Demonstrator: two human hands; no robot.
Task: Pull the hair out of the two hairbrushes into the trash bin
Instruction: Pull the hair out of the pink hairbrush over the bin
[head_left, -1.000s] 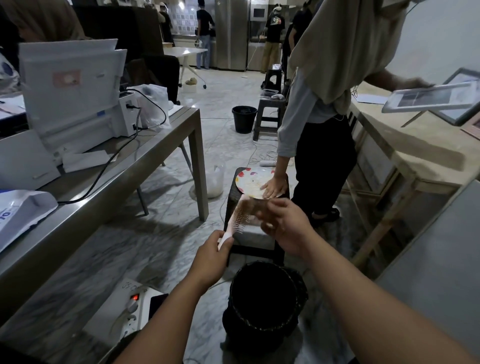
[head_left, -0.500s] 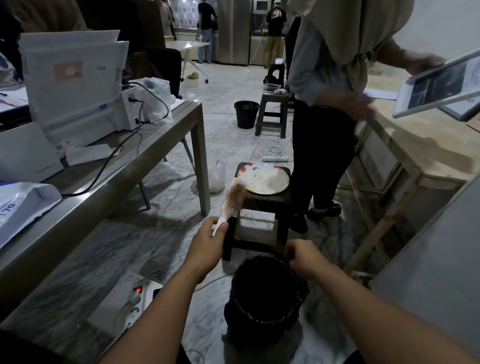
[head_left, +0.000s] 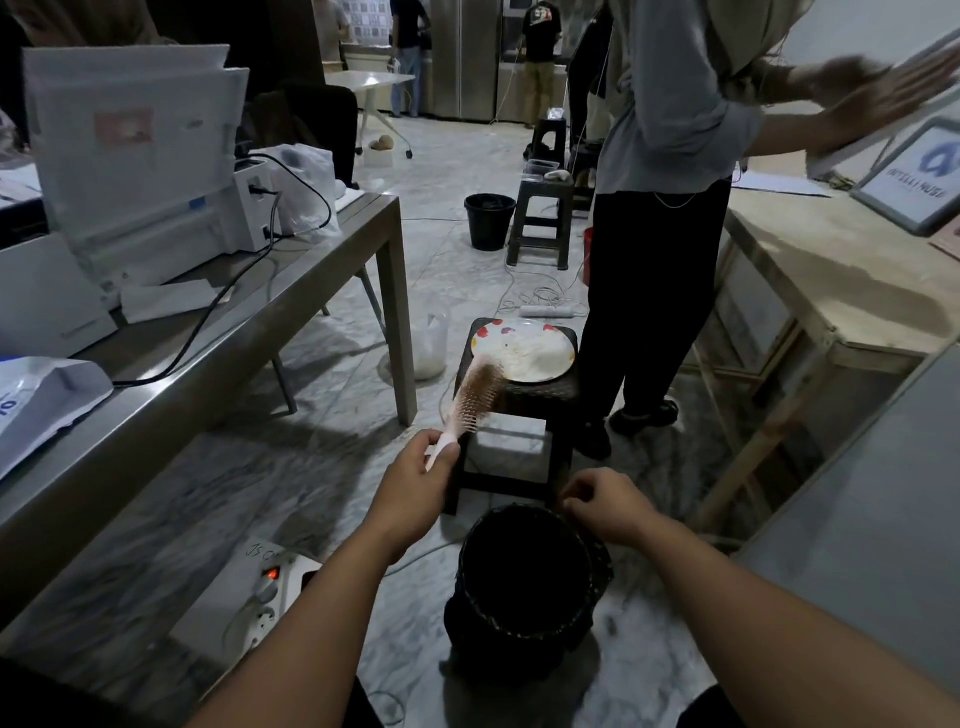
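Observation:
My left hand (head_left: 415, 483) grips the handle of a pale pink hairbrush (head_left: 470, 397), which points up and away, bristles facing right, with brownish hair in its upper bristles. My right hand (head_left: 605, 506) hovers over the far right rim of the black trash bin (head_left: 524, 582), fingers pinched together; whether a tuft of hair is between them is too small to tell. A second hairbrush is not in view.
A dark stool (head_left: 511, 415) right behind the bin carries a patterned plate (head_left: 524, 351). A person in black trousers (head_left: 649, 291) stands beside it. A steel table (head_left: 218, 332) with a printer lies left, a wooden table (head_left: 841, 280) right, a power strip (head_left: 272, 587) on the floor.
My right hand left the brush and came down to the bin's far rim. My left hand kept the brush nearly still. The standing person drew a hand off the plate and straightened.

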